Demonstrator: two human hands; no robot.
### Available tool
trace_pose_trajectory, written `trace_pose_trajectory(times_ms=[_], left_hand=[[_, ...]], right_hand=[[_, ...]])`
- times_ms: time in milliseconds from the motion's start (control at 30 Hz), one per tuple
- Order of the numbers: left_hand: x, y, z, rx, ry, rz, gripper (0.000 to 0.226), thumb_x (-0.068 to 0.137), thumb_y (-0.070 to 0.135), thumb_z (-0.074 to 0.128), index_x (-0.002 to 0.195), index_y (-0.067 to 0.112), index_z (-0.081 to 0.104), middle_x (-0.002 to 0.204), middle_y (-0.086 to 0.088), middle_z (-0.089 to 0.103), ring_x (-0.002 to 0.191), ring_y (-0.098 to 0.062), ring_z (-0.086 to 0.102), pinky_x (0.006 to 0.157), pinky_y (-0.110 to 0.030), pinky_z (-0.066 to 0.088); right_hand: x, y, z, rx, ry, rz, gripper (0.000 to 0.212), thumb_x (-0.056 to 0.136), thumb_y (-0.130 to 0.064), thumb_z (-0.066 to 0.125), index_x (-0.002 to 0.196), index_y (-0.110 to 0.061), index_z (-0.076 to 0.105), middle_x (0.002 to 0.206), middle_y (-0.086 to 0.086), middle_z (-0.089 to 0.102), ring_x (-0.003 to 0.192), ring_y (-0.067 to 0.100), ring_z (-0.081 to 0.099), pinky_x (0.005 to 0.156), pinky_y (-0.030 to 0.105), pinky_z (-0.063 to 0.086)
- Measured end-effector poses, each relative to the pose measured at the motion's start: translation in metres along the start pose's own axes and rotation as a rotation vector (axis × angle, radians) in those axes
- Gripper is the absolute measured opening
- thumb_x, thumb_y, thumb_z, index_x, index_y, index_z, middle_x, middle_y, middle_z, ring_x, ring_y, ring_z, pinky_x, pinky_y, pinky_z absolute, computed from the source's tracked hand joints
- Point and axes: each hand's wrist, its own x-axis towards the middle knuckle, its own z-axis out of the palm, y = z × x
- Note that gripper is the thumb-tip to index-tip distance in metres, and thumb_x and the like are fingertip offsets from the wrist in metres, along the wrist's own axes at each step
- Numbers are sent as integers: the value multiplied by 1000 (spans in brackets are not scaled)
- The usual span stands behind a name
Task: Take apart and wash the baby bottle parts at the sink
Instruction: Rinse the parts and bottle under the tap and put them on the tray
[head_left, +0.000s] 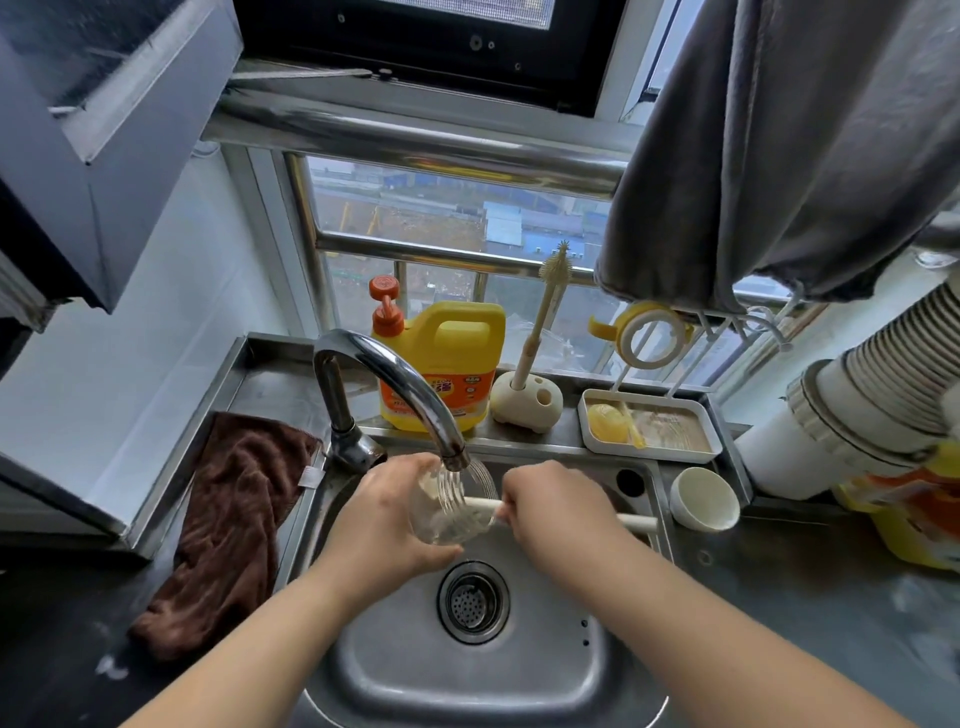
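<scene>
Left hand (382, 512) curls round the clear bottle (447, 506) under the tap (395, 387); right hand (556, 501), at 3 o'clock, grips the brush handle (636, 521) — twist deep

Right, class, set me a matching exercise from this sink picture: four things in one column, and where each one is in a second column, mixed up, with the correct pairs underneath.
Things:
1. bottle
2. brown cloth
3. soap jug
4. white bowl

Places:
A. on the counter right of the sink
B. on the ledge behind the tap
C. in the left hand, under the tap
D. draped over the counter left of the sink

Pairs: 1-C, 2-D, 3-B, 4-A
</scene>
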Motion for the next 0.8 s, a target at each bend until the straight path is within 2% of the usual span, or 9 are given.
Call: trace_pose_trajectory(times_ms=[133, 267, 400, 467, 567, 700, 800], left_hand=[[-3, -7, -3, -9, 20, -18, 82, 51, 37, 89, 123, 25, 51, 112, 19, 47, 108, -4, 45, 94, -18, 37], [-5, -1, 7, -30, 38, -24, 81, 50, 38, 89, 120, 26, 50, 109, 25, 43, 105, 0, 43, 85, -8, 32], [-8, -12, 3, -42, 64, -86, 78, 50, 38, 89, 116, 30, 48, 107, 17, 48, 103, -8, 50, 85, -23, 44], [-8, -13, 2, -49, 73, -86, 78, 50, 37, 89, 115, 31, 47, 107, 17, 49, 103, -8, 50, 86, -24, 44], [-8, -5, 6, -84, 41, -42, 79, 50, 38, 89, 116, 31, 46, 111, 20, 47, 107, -3, 46, 89, -17, 40], [-8, -13, 3, -56, 72, -51, 79, 50, 40, 89, 115, 33, 46, 111, 16, 50, 105, -7, 49, 90, -25, 45], [-10, -7, 8, -26, 74, -25, 79, 51, 40, 88, 118, 30, 48, 110, 20, 46, 107, -4, 45, 86, -17, 37]], right_hand=[[-4, 6, -3, 30, -3, 47, 20, 96, -32, 51, 106, -19, 62, 106, 7, 63, 99, 29, 59, 70, 29, 39], [-1, -6, -1, -10, -18, 48, 15, 95, -22, 53, 108, -18, 60, 109, 7, 63, 102, 29, 58, 70, 29, 38], [-2, -5, -6, -11, -25, 46, 17, 97, -24, 49, 109, -18, 60, 109, 8, 62, 102, 30, 58, 70, 30, 36], [-2, -4, -9, -22, -3, 53, 18, 97, -26, 49, 108, -18, 60, 107, 7, 62, 101, 29, 57, 69, 30, 36], [-2, -13, -4, -49, -14, 41, 16, 94, -17, 51, 108, -18, 60, 108, 7, 61, 102, 29, 57, 70, 31, 38], [3, -6, -8, -13, -90, 101, 17, 95, -26, 53, 108, -19, 61, 106, 7, 62, 91, 28, 55, 70, 30, 39], [4, -9, -7, -21, -101, 94, 16, 92, -22, 57, 108, -19, 62, 106, 7, 61, 90, 28, 55, 71, 31, 41]])
